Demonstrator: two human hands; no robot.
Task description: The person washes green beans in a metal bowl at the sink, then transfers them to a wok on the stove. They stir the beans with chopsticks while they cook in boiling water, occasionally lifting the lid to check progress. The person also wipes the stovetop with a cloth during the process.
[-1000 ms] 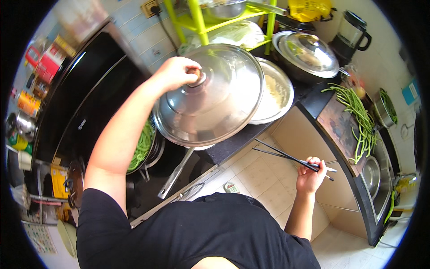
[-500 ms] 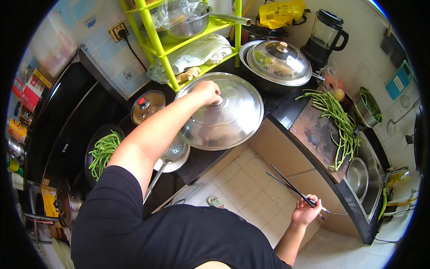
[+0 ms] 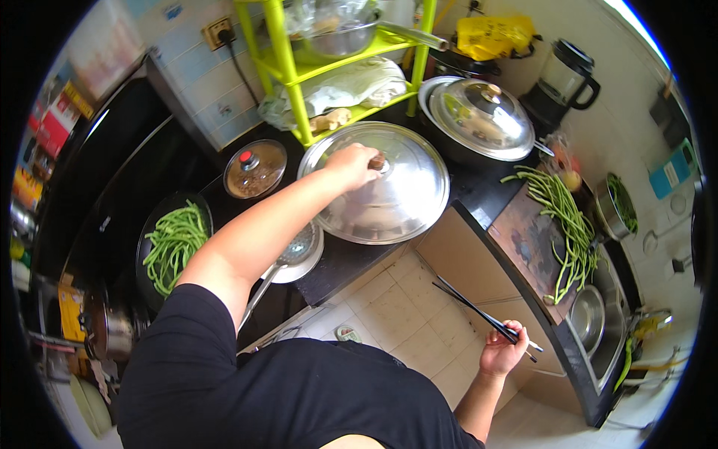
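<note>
Knob half-hidden under left fingers

Left hand on the knob of a big shiny lid at 12 o'clock, right hand gripping black chopsticks at 4 o'clock, green beans in a pan at 9 o'clock

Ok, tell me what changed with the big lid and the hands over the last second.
The left hand carried the large metal lid from tilted in the air over to the counter, where it now appears to lie flat, knob still gripped. The right hand stayed low, still holding the black chopsticks.
</note>
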